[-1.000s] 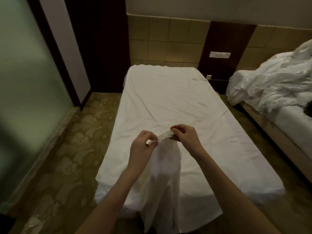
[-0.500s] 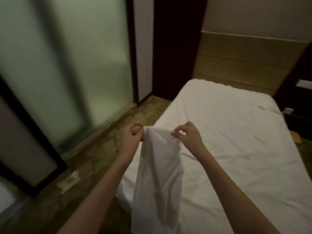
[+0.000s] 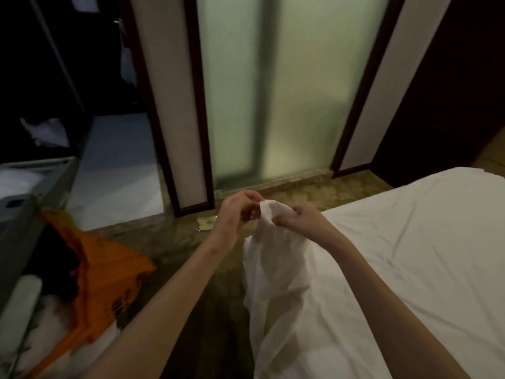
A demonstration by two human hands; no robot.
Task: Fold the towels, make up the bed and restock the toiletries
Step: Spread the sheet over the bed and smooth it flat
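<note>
Since the frame a second ago your view has turned far to the left: the headboard wall and the second bed are gone, and now you face the frosted glass panel [image 3: 273, 91] with the bed [image 3: 410, 255] only at the right. Your grip has moved too, from a thin twisted corner to a wider bunch of cloth.

Nearest to you, the white sheet [image 3: 276, 283] hangs down from your hands over the bed's left edge and falls out of view at the bottom. Your left hand [image 3: 235, 214] has thumb and fingers closed in a pinch at the top edge of the sheet. Your right hand [image 3: 297, 222] is curled shut on the same bunch, just beside the left, so the raised corner sits between them above the floor.

To your left stands a cart with an orange bag [image 3: 109, 269] (its contents are too dark to name). Farther away is the patterned floor [image 3: 191, 242], then the glass panel in its dark frame, and an open doorway [image 3: 114, 173] to a paler room.

I judge that you are working on the bed step, looking for the corner or seam of the sheet. The mattress top looks already covered, so this loose part probably needs spreading or tucking; towels and toiletries seem not yet touched.
</note>
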